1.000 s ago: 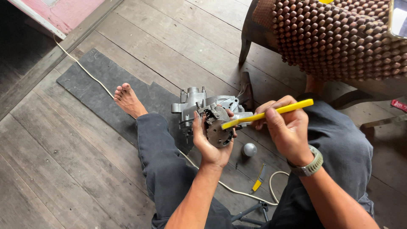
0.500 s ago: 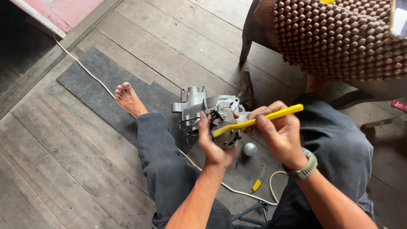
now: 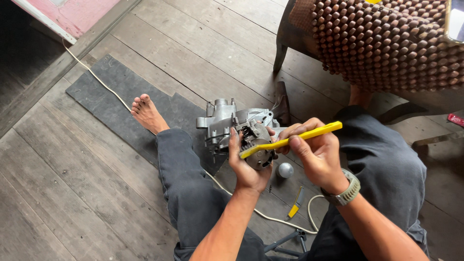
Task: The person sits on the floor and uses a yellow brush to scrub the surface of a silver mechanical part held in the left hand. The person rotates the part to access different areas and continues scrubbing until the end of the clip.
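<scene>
The left hand [image 3: 249, 166] is wrapped around a round gear part [image 3: 258, 150], just in front of the grey engine [image 3: 227, 123]. The right hand [image 3: 314, 154] grips a yellow brush [image 3: 290, 140], its head touching the part. A silver ball [image 3: 285, 170] lies near the engine on the floor.

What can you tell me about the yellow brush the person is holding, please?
The yellow brush is a slim, toothbrush-like tool that looks like plastic. The right hand grips its handle about the middle, and the free end points up to the right. It lies slanted, with its head lowered onto the round metal part that the left hand cradles from below. Its bristles are too small to make out.
</scene>
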